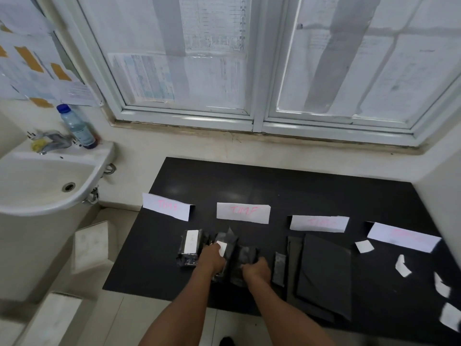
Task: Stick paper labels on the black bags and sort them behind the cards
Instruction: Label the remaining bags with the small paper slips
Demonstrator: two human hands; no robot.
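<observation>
From the head view, low in the middle of the frame, the left hand (213, 258) lay on a crumpled black bag (224, 260) on the dark table (299, 191). Its fingers (215, 248) touched a white label (222, 248) on that bag, though I could not tell whether they pinched or pressed it. Just right of it, the right hand (257, 269) had its fingers (245, 267) curled round a second bag (245, 255). A labelled bag (190, 247) lay just left of both hands, and a small bag (279, 268) and a flat pile of bags (324, 270) lay to the right. Above them four white cards (243, 213) with pink writing stood in a row across the frame. Loose labels (364, 246) lay at the right edge. A sink (37, 183) and a bottle (77, 127) were at the left.
</observation>
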